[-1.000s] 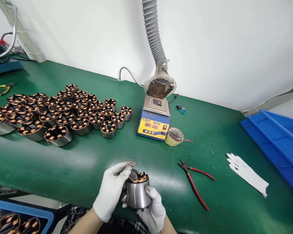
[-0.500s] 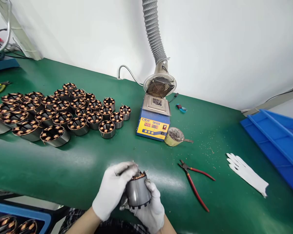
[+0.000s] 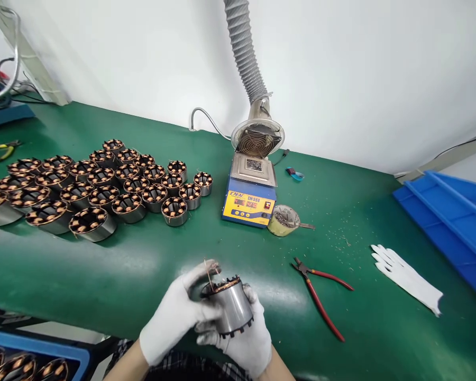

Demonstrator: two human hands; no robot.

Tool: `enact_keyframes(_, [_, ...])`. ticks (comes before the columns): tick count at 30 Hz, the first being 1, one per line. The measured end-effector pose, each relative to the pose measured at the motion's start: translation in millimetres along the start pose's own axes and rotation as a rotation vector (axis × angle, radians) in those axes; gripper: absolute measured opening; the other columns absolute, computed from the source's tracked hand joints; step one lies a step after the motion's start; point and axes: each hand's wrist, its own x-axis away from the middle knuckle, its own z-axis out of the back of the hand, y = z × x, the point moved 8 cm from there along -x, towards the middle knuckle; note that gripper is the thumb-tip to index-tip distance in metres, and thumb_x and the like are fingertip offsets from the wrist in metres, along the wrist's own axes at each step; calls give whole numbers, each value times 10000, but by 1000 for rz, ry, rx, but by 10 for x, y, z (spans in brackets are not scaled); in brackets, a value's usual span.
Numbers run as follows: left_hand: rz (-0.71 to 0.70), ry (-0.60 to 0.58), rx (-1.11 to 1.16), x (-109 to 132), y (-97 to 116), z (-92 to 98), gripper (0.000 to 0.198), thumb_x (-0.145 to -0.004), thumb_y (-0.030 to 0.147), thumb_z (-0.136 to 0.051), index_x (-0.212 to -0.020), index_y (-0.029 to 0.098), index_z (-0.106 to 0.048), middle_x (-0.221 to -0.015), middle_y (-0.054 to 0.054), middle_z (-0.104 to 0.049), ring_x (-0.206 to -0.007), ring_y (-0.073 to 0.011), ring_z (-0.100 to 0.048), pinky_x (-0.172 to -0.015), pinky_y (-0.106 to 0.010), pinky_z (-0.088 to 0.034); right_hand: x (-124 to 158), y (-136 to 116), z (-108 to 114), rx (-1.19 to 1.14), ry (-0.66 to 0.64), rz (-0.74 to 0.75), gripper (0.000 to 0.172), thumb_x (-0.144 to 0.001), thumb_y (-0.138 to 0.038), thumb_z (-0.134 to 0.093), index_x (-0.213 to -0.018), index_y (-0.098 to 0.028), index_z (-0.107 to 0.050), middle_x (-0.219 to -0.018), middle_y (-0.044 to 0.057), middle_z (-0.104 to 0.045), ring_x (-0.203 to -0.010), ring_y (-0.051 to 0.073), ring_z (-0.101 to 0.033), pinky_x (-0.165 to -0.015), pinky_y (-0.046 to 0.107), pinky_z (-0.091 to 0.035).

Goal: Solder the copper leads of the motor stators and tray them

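Observation:
Both my hands wear white gloves and hold one metal stator point(image 3: 230, 307) with copper windings above the near edge of the green bench. My right hand point(image 3: 246, 341) cups the steel body from below and behind. My left hand point(image 3: 174, 315) grips its left side, with the fingertips pinched at a thin copper wire end sticking up from the top rim. The stator is tilted to the left.
Several more stators point(image 3: 103, 185) stand in rows at the left. A blue solder pot point(image 3: 249, 193) sits under a fume hose point(image 3: 244, 53), with a small tin point(image 3: 283, 221) beside it. Red-handled pliers point(image 3: 321, 296), a spare white glove point(image 3: 406, 278) and blue bins point(image 3: 448, 227) lie right.
The stator has tipped further to the left in my hands and shifted slightly right. My left fingertips have moved to the wire end at its rim.

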Motion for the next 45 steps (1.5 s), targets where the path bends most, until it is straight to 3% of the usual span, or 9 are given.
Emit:
enact_keyframes(3, [-43,250,212,-111,22,186,195,-581,282,-773,-696,165,-668,-591,15,-649,-531,-108,-568,-452,-178,-463,20,108,-39,-214,-48,-106,581,-684,-598,-494,-928,-91,-641,-747,94,-676,-570,159,-604,-508,247,-446])
enact_keyframes(6, [-131,291,340,-207,52,330,315,-584,447,-767,-700,189,-627,-544,57,-606,-562,-95,-581,-577,-184,-503,18,125,-37,-230,-64,-104,617,-636,-601,-523,-908,-60,-642,-672,94,-664,-466,136,-570,-409,214,-390])
enact_keyframes(9, [-146,127,403,-166,107,277,543,-555,606,-720,-895,189,-643,-835,-28,-710,-881,-175,-641,-841,-271,-499,0,155,-24,-175,-50,-107,624,-643,-619,-492,-915,-73,-630,-678,98,-660,-481,153,-582,-413,227,-399])
enact_keyframes(12, [-9,-79,234,-12,72,12,541,-537,504,-780,-945,168,-664,-923,-90,-718,-846,-219,-652,-741,-290,-518,-12,154,-46,-127,-31,-108,527,-680,-574,-485,-898,-113,-618,-720,93,-665,-583,189,-616,-493,274,-457])
enact_keyframes(19, [-164,277,299,-51,139,409,348,-512,433,-807,-684,166,-665,-625,11,-669,-627,-123,-614,-678,-222,-505,112,-154,47,359,117,209,650,-500,-239,-722,-1122,-189,-540,-976,71,-673,-833,235,-645,-729,333,-519])
enact_keyframes(25, [-55,-106,221,-49,56,48,554,-582,494,-753,-1044,207,-643,-1070,-95,-684,-1057,-261,-589,-950,-368,-438,74,-41,284,866,475,608,945,-563,-279,-719,-1379,-263,-243,-1149,71,-613,-1006,261,-620,-813,363,-540])
enact_keyframes(33, [-151,200,430,-81,225,362,357,-620,495,-725,-829,215,-652,-747,4,-724,-799,-171,-662,-764,-265,-494,148,26,255,1191,527,715,993,-645,-395,-711,-1420,-178,-129,-1224,141,-562,-1100,308,-563,-931,408,-475])
enact_keyframes(41, [7,-180,-257,-33,327,78,158,-667,285,-612,-573,159,-632,-606,17,-628,-646,-141,-536,-622,-235,-405,38,16,180,1166,453,692,1025,-549,-200,-653,-1413,-95,-112,-1025,107,-662,-863,243,-672,-749,267,-548])
enact_keyframes(45, [-36,-119,-168,-152,419,170,184,-678,327,-636,-609,157,-631,-546,45,-554,-578,-106,-465,-573,-220,-366,62,-3,182,1175,450,695,1007,-518,-166,-652,-1403,-111,-175,-1039,114,-659,-865,255,-671,-732,279,-552])
